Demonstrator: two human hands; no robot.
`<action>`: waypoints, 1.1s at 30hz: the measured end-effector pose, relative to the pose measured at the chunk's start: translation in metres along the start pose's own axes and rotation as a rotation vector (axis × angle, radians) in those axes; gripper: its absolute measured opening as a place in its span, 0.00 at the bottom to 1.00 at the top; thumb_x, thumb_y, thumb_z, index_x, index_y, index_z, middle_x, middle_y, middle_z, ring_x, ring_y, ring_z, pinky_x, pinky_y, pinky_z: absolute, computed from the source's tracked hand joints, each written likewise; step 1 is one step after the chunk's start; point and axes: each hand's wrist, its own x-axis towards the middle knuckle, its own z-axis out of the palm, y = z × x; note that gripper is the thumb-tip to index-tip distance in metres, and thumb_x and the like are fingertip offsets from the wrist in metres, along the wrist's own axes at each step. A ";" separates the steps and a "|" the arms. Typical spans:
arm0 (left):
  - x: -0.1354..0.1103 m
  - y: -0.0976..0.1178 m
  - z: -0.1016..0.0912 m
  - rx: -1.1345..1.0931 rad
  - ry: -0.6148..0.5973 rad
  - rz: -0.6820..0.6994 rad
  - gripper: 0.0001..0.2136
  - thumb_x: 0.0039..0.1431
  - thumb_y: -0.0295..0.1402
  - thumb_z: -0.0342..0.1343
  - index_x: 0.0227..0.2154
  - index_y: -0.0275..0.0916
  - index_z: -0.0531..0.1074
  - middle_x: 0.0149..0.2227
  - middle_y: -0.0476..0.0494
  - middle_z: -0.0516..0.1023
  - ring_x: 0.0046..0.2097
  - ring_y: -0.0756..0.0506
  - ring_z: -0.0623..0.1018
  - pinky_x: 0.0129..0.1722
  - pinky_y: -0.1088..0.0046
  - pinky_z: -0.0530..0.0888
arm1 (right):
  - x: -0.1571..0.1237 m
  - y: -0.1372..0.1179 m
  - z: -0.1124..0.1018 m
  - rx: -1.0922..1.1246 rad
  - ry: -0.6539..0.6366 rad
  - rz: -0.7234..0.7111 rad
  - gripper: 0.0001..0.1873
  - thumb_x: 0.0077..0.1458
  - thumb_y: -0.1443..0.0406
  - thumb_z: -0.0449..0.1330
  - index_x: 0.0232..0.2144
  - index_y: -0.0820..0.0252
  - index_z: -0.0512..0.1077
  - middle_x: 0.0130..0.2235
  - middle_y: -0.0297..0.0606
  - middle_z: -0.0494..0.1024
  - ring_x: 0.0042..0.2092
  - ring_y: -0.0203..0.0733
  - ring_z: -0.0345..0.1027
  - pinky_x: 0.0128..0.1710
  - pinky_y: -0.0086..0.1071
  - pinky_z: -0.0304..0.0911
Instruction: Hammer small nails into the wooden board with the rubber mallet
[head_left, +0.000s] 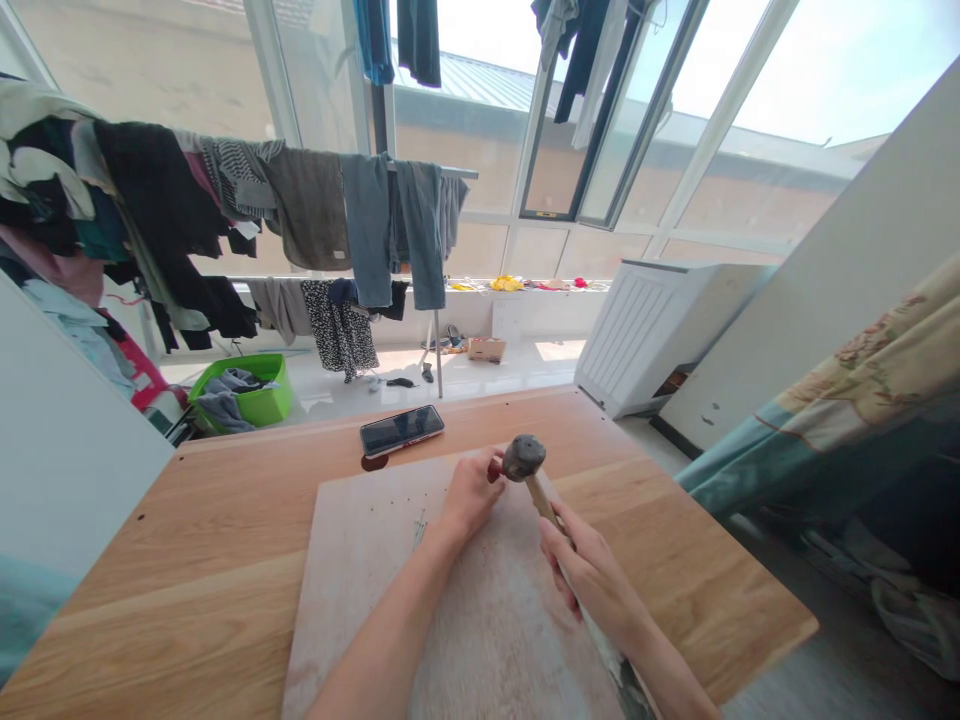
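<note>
My right hand (pixel 589 565) is wrapped round the wooden handle of a mallet (pixel 524 457) with a dark, rounded head. The head is raised a little, close beside the fingers of my left hand (pixel 472 492). Those left fingers are pinched together near the far edge of a pale wooden board (pixel 487 630); whatever they hold is hidden or too small to make out. Several thin nails (pixel 419 528) lie in a small bunch on the board, left of my left wrist. Small dark dots mark the board's surface beyond them.
The board rests on a wooden table (pixel 202 560). A phone (pixel 402 431) lies behind it, by a round dark hole (pixel 375 463). Beyond are a green tub (pixel 262 390), clothes on a rack (pixel 315 215) and a white cabinet (pixel 637 330). A curtain (pixel 832 400) hangs at right.
</note>
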 end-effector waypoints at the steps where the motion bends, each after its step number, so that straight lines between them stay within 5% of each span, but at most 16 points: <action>1: 0.000 0.002 -0.002 0.026 -0.017 -0.010 0.17 0.53 0.20 0.57 0.45 0.37 0.77 0.37 0.45 0.84 0.35 0.48 0.80 0.39 0.74 0.75 | -0.002 0.002 0.000 0.012 0.010 0.000 0.17 0.64 0.48 0.54 0.40 0.54 0.65 0.21 0.19 0.62 0.14 0.29 0.54 0.11 0.23 0.51; 4: -0.003 0.012 -0.021 0.134 -0.076 -0.044 0.16 0.56 0.26 0.60 0.49 0.35 0.75 0.45 0.39 0.83 0.37 0.47 0.81 0.38 0.73 0.76 | -0.009 0.010 -0.001 0.029 0.047 0.016 0.19 0.65 0.47 0.52 0.44 0.54 0.66 0.22 0.19 0.61 0.14 0.30 0.52 0.11 0.24 0.52; 8: -0.025 0.026 -0.074 0.376 -0.171 -0.092 0.10 0.56 0.26 0.57 0.41 0.38 0.75 0.33 0.44 0.80 0.37 0.42 0.80 0.39 0.68 0.74 | -0.017 0.025 -0.004 0.027 0.037 0.063 0.19 0.63 0.46 0.55 0.36 0.53 0.66 0.22 0.22 0.64 0.15 0.30 0.54 0.10 0.24 0.53; 13: -0.066 0.038 -0.115 0.748 -0.282 -0.221 0.07 0.53 0.23 0.54 0.33 0.38 0.72 0.38 0.37 0.78 0.40 0.36 0.79 0.39 0.64 0.72 | -0.016 0.033 -0.004 0.040 0.026 0.074 0.16 0.65 0.48 0.55 0.37 0.53 0.66 0.25 0.23 0.66 0.15 0.29 0.54 0.10 0.23 0.53; 24: -0.068 0.051 -0.072 0.768 -0.569 -0.026 0.13 0.50 0.17 0.51 0.33 0.41 0.73 0.37 0.41 0.81 0.39 0.40 0.80 0.36 0.69 0.71 | -0.013 0.033 -0.003 0.034 0.016 0.061 0.17 0.64 0.47 0.55 0.39 0.53 0.67 0.22 0.22 0.64 0.14 0.30 0.55 0.10 0.24 0.53; 33: -0.065 0.054 -0.073 0.796 -0.550 -0.035 0.14 0.50 0.20 0.52 0.38 0.37 0.75 0.44 0.34 0.81 0.43 0.37 0.82 0.37 0.68 0.73 | -0.012 0.038 -0.003 0.021 0.019 0.053 0.18 0.65 0.47 0.55 0.37 0.54 0.68 0.22 0.23 0.65 0.15 0.31 0.55 0.11 0.25 0.53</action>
